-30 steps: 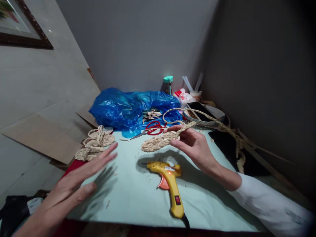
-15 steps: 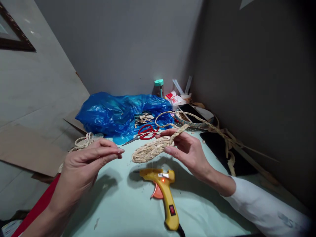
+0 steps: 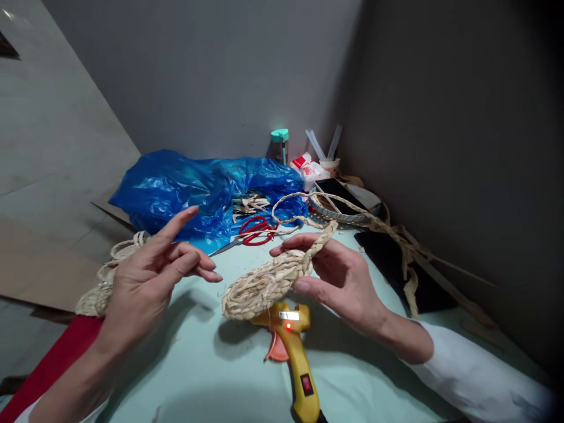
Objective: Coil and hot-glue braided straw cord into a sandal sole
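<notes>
Between the thumb and fingers of my right hand (image 3: 341, 282) is a coiled oval of braided straw (image 3: 259, 285), tilted so its face shows. The loose end of its braid points up past my fingers. My left hand (image 3: 165, 264) is raised to the left of the coil, apart from it, with the index finger stretched out and the other fingers partly bent; nothing shows in it. Below the coil a yellow glue gun (image 3: 299, 364) lies on the table, its red light on and its nozzle hidden by the coil.
Behind my hands lie red-handled scissors (image 3: 258, 232) and a blue plastic bag (image 3: 176, 188) with straw strips. A phone (image 3: 339, 197) rests on a round basket, near a black flat sheet (image 3: 396, 273). More braided straw (image 3: 94, 299) is at the left. A green-lidded jar (image 3: 279, 144) stands by the wall.
My left hand has gone from pinched fingers to a pointing, spread pose. The straw coil in my right hand has tipped to show more of its face and now covers the glue gun's nozzle.
</notes>
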A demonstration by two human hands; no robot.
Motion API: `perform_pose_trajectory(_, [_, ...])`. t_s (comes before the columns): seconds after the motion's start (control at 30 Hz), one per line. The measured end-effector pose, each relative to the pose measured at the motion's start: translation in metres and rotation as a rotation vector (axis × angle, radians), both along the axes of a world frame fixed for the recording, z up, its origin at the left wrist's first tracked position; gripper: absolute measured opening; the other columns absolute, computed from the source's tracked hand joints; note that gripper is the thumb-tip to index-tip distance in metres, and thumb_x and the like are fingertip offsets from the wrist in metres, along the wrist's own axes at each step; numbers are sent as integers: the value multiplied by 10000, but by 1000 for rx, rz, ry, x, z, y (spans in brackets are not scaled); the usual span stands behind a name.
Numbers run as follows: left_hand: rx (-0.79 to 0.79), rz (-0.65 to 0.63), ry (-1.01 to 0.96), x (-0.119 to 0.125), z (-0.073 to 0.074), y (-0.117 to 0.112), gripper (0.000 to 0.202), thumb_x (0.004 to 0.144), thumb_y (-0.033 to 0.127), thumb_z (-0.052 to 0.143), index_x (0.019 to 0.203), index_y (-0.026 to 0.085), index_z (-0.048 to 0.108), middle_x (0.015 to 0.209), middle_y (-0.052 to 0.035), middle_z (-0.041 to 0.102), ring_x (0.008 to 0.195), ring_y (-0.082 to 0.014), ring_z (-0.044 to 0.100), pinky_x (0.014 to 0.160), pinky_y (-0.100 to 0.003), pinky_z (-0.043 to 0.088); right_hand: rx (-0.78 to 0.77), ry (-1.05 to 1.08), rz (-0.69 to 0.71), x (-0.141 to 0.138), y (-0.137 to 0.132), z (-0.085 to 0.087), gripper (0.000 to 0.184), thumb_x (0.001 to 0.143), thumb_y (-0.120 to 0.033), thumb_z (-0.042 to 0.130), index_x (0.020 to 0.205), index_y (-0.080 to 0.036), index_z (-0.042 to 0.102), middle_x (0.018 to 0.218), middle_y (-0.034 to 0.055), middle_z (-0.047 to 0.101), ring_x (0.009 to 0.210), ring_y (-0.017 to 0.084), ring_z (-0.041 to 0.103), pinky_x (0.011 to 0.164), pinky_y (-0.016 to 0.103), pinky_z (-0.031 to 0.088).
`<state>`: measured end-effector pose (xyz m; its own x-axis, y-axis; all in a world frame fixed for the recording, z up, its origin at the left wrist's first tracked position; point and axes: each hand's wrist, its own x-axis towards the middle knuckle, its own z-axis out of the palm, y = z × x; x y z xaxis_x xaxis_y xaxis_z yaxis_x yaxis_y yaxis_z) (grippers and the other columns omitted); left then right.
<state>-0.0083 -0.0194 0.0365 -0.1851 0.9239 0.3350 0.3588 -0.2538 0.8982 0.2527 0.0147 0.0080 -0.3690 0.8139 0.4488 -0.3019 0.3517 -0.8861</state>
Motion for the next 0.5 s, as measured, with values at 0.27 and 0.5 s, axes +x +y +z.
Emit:
perform_pose_trajectory(0.27, [-117, -112, -279, 3, -21, 12, 201, 930, 392, 657, 1069, 248, 639, 438, 129, 326, 346, -87, 319, 375, -234, 428, -200, 38, -45, 2, 11, -4, 241, 846, -351, 806, 1041, -232, 729, 1050, 39, 745, 920, 182, 692, 786, 278, 562])
perform_pose_trajectory(0.5, [-53, 64, 67, 1, -22, 8, 173, 860, 335, 732, 1006, 243, 738, 430, 82, 517, 419, -112, 516, 477, -231, 426, -248, 152, -34, 2, 14, -7, 201, 884, -393, 775, 903, -200, 720, 859, 11, 715, 749, 133, 667, 701, 245, 551])
